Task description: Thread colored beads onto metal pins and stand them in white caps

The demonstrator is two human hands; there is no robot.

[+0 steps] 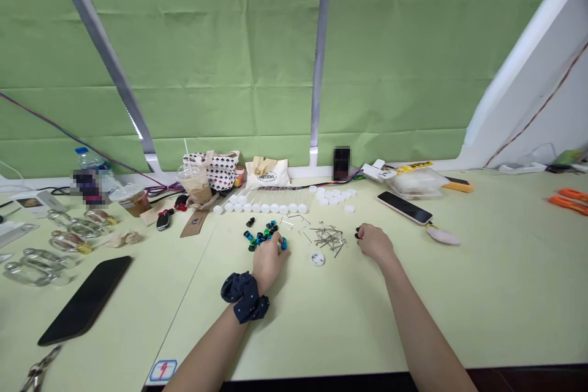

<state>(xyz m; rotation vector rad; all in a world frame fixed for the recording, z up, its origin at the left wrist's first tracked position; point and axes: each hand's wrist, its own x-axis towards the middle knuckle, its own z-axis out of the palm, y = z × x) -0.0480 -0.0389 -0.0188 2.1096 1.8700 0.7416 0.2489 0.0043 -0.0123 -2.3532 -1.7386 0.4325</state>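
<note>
My left hand [267, 262], with a dark dotted scrunchie [245, 297] at its wrist, reaches over a loose pile of small blue, green and black knob-like pieces [260, 236]. Its thumb and forefinger close around a small blue piece [284, 244] at the pile's right side. To the right, my right hand [376, 244] rests at the table with curled fingers. Dark spots show at its fingertips; whether these are nails or a held part I cannot tell. Between the hands lie scattered thin metal pins [329, 237] and a round white disc [317, 258] with openings.
White round caps with thin stems [271, 208] stand in a row behind, beside more loose white caps [328, 198]. A phone [404, 207] lies right; another dark phone [87, 300] lies left, near glass bottles [41, 263]. Drink cups [195, 184] stand at the back left.
</note>
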